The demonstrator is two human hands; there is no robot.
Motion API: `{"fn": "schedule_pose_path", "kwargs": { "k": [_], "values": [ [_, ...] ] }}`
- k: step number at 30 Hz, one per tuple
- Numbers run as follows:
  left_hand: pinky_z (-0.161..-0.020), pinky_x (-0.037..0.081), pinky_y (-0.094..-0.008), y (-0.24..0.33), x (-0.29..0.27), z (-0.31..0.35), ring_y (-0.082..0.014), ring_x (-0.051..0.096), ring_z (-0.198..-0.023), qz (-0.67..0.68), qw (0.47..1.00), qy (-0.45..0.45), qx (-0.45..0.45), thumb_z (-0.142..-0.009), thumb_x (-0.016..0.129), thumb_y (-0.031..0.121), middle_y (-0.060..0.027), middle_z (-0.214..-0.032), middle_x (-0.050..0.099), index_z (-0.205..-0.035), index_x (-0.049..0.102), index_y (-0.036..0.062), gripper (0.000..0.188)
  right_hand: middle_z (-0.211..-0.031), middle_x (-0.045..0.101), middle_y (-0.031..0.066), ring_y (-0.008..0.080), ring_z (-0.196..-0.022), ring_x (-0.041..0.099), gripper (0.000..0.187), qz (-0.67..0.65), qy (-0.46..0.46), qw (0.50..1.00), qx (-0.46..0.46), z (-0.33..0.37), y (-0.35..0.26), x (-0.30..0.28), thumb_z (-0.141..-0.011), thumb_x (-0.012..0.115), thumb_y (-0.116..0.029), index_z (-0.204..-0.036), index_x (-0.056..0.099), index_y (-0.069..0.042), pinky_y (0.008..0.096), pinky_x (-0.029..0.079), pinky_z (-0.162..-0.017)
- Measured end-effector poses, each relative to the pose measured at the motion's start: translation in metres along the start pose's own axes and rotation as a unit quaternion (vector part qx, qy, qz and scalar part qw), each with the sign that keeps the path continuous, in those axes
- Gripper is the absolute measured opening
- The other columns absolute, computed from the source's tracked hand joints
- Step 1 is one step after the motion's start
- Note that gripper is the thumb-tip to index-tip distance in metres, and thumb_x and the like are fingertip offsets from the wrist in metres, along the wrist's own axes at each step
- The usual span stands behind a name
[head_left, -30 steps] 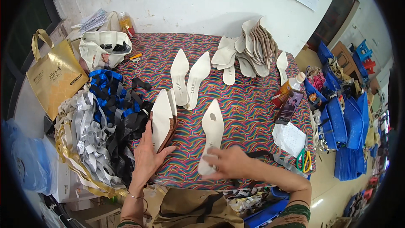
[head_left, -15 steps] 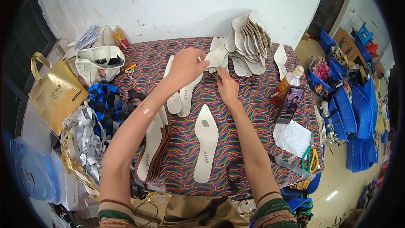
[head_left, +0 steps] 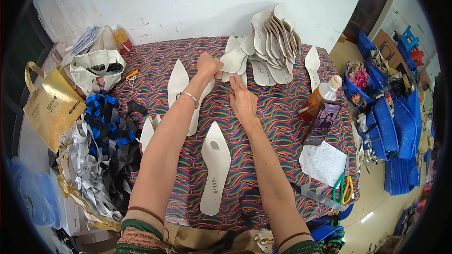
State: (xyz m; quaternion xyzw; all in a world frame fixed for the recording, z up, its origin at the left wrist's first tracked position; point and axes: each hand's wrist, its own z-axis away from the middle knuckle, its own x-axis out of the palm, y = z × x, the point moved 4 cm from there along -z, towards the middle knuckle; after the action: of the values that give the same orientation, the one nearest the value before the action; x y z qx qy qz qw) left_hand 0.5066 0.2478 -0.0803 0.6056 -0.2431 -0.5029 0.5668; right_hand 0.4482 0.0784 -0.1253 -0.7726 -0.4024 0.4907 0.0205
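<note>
My left hand (head_left: 209, 67) is closed, its fingertips at the left edge of a pale insole (head_left: 232, 61) in a loose pile. Just below that pile is my right hand (head_left: 243, 101), its fingers bent together over a small dark, shiny thing that I cannot make out. Two more insoles lie side by side left of my hands; one long pointed insole (head_left: 178, 82) is partly covered by my left forearm. Nearer me, between the forearms, a single insole (head_left: 215, 169) with a grey patch lies flat. A tall fanned stack of insoles (head_left: 270, 37) leans at the back.
At right are another insole (head_left: 312, 66), a drink bottle (head_left: 328, 89) with a phone (head_left: 322, 123) against it, white paper (head_left: 324, 162) and scissors (head_left: 346, 189). Bundled straps (head_left: 94, 169), a white bag (head_left: 96, 68) and a gold bag (head_left: 54, 106) crowd the left. Blue bins (head_left: 400, 122) stand beyond the table.
My left hand has turned, and a bangle now shows on its wrist. The view has shifted; my left forearm now hides most of the insole stack at left. Both hands stay at the pile.
</note>
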Motion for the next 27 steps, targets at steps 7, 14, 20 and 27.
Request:
{"fn": "schedule_pose_path", "kwargs": {
  "k": [7,14,20,27],
  "values": [
    [-0.033,0.033,-0.0318,0.018,0.005,-0.004,-0.0214,0.052,-0.041,0.157,0.984,-0.002,-0.083,-0.076,0.058,-0.014,-0.0181,-0.061,0.055,-0.073,0.053,-0.0109,0.006,-0.145,0.047,0.0066,0.0339,-0.083,0.069,0.054,0.024,-0.027,0.999,0.004,0.001,-0.002,-0.002,-0.080,0.069,-0.013,-0.131,0.051,-0.005,0.0444,0.057,-0.072],
    [-0.034,0.031,-0.0301,0.033,0.007,-0.006,-0.0211,0.055,-0.045,0.154,0.983,-0.043,-0.092,-0.075,0.058,-0.016,-0.0196,-0.063,0.056,-0.072,0.053,-0.0116,0.007,-0.145,0.046,0.0052,0.0342,-0.084,0.069,0.055,0.028,-0.032,0.999,0.011,0.000,-0.001,0.001,-0.080,0.070,-0.015,-0.131,0.050,-0.005,0.0447,0.057,-0.073],
    [-0.035,0.031,-0.0283,0.037,0.010,-0.002,-0.0179,0.052,-0.044,0.141,0.984,-0.059,-0.096,-0.074,0.059,-0.014,-0.0199,-0.064,0.058,-0.074,0.055,-0.0117,0.004,-0.146,0.046,0.0033,0.0340,-0.080,0.069,0.055,0.028,-0.017,0.999,0.013,0.000,0.006,0.006,-0.080,0.070,-0.017,-0.131,0.051,-0.007,0.0448,0.057,-0.071],
    [-0.035,0.032,-0.0287,0.052,-0.040,-0.052,-0.0167,0.050,-0.041,0.159,0.985,0.003,-0.066,-0.071,0.063,-0.009,-0.0155,-0.060,0.059,-0.062,0.060,-0.0074,0.010,-0.147,0.044,0.0040,0.0321,-0.075,0.069,0.065,0.005,-0.025,0.999,-0.031,-0.002,-0.011,-0.003,-0.078,0.068,-0.010,-0.139,0.045,-0.013,0.0429,0.056,-0.065]
  ]
}}
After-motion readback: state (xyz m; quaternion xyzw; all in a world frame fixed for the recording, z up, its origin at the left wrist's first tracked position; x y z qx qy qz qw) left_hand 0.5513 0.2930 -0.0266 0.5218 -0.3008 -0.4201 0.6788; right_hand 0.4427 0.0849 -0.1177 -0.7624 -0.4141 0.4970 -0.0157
